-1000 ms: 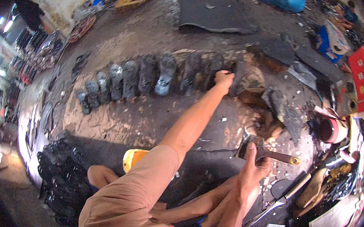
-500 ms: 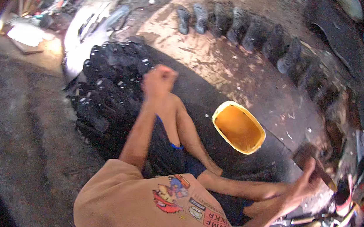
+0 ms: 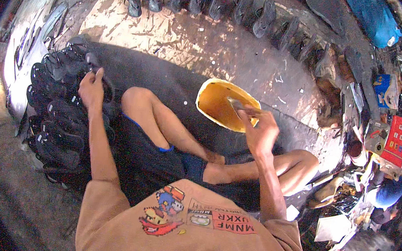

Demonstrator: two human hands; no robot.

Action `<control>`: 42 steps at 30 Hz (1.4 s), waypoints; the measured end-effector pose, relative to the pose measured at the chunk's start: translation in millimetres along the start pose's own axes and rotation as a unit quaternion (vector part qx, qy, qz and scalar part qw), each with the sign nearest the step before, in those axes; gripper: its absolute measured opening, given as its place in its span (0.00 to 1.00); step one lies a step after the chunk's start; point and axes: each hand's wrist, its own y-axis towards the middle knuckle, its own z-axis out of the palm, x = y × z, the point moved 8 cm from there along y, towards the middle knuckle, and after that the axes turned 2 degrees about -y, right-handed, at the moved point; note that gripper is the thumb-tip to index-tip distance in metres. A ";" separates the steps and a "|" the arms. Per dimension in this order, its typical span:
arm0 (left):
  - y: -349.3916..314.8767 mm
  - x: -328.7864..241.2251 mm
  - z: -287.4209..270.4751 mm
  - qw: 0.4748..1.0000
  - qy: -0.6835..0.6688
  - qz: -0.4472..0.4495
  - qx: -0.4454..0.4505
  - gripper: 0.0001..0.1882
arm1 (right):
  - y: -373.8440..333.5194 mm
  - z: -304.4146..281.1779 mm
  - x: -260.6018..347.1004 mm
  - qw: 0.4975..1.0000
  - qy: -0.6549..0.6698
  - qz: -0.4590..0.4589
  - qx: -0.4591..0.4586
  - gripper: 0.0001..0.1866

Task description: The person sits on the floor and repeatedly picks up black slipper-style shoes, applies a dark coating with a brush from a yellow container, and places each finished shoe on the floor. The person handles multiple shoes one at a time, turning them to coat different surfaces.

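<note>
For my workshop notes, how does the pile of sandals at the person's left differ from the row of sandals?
The pile of sandals is heaped together, overlapping; the row of sandals is spread side by side in a line. The pile lies close by the left hand; the row is farther off. Both are dark footwear.
</note>
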 end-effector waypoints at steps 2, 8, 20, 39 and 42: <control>-34.0 -34.2 -69.3 0.985 -0.076 0.149 -0.051 0.15 | -1.7 -40.2 -8.4 0.976 0.120 0.165 -0.078 0.09; -191.3 -99.0 -86.2 0.939 -0.154 0.236 0.197 0.15 | -19.9 -56.8 -55.5 0.952 0.055 0.302 0.011 0.15; -275.9 -183.8 -27.1 0.473 -0.706 -0.264 0.456 0.26 | 10.2 -81.2 -49.5 0.654 0.672 0.334 -0.100 0.15; -318.7 -229.0 -13.2 0.317 -0.709 -0.239 0.583 0.33 | 33.4 -124.4 50.6 0.966 0.191 0.087 -0.149 0.12; -311.1 -230.2 -12.0 0.359 -0.693 -0.272 0.563 0.35 | 35.8 -160.7 66.2 0.938 0.252 0.062 -0.230 0.16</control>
